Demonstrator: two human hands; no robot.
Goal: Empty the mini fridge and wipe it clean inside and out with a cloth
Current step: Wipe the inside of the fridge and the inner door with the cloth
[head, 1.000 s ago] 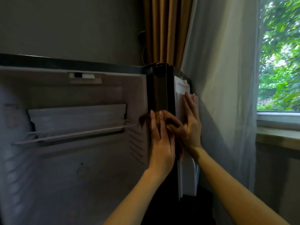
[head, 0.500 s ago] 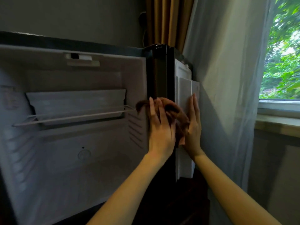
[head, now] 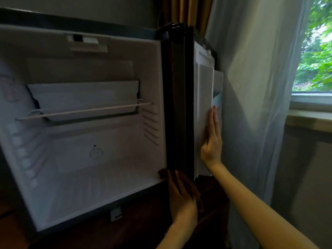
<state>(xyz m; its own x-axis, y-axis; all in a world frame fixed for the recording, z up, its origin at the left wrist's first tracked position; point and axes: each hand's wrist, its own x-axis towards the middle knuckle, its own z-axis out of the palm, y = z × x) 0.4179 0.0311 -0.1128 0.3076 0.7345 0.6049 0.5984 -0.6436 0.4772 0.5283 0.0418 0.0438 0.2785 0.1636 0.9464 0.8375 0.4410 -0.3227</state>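
The open mini fridge (head: 80,141) stands directly on a dark wooden surface (head: 125,234).

You have the window (head: 313,51) at the far right edge of your view, with green leaves bright in daylight beyond its glass. Over the window's left part and well to its left hangs a pale sheer curtain (head: 251,87), which lets that daylight through softly. Left of the window past the sheer, you see a gold-brown drape (head: 185,9) in vertical folds. Further left of the window runs a plain grey wall (head: 80,6), dim. Just under the window lies a light sill (head: 310,121), and below that a shadowed grey wall panel (head: 305,186). Far down and left of the window, you see a dark wooden surface (head: 143,234)
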